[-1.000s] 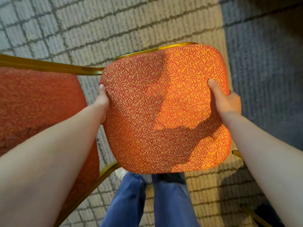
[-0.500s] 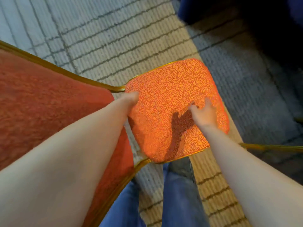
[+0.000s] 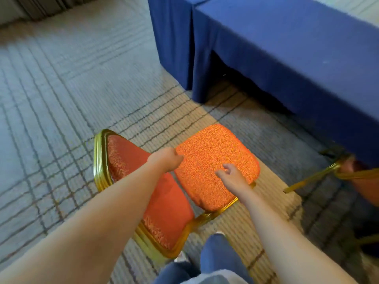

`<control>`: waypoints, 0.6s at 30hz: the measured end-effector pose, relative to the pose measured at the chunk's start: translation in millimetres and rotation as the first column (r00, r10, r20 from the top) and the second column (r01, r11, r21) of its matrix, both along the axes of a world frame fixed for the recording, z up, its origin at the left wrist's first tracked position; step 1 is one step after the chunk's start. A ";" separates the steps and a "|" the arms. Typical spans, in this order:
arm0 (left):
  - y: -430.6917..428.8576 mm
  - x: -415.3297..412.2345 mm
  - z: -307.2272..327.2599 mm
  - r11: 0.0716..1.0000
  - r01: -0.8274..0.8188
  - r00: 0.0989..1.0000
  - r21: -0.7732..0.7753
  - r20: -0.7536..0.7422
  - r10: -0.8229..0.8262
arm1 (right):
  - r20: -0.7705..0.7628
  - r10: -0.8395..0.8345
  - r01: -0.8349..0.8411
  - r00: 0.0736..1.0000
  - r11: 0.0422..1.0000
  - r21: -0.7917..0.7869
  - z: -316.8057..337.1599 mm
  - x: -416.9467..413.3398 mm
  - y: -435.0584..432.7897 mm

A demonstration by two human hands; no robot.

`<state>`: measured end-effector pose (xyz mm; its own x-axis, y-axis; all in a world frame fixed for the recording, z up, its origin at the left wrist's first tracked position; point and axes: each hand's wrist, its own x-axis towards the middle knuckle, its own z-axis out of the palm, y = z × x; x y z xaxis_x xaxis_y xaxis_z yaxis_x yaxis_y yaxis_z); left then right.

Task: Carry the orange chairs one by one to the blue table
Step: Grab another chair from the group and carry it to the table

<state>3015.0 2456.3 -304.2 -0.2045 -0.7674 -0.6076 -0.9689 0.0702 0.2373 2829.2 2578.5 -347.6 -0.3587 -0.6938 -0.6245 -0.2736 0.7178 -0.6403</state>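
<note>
Left hand (image 3: 165,159) grips chair (image 3: 215,160) at seat's 9 o'clock edge. Right hand (image 3: 232,177) hovers over seat, fingers loose, holding nothing. Chair stands at table's (image 3: 297,48) 7 o'clock. Count: two chairs, second chair (image 3: 361,177) at 3 o'clock; two tables, second table (image 3: 170,37) at 12.

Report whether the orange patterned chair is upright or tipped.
Upright: the orange patterned chair has its seat facing up and gold-framed backrest standing beside it. Legs mostly hidden; floor contact cannot be told.
</note>
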 end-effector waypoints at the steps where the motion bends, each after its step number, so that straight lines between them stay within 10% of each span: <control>1: 2.4 2.8 5.6 0.999 0.022 1.000 -0.040 0.006 -0.022 | -0.001 0.004 -0.004 1.000 1.000 0.005 7.4 2.4 2.3; 18: -90.5 42.2 -18.7 0.906 0.422 0.905 0.023 -0.066 -0.420 | -0.068 -0.256 0.263 0.964 0.956 0.130 16.0 80.4 -29.1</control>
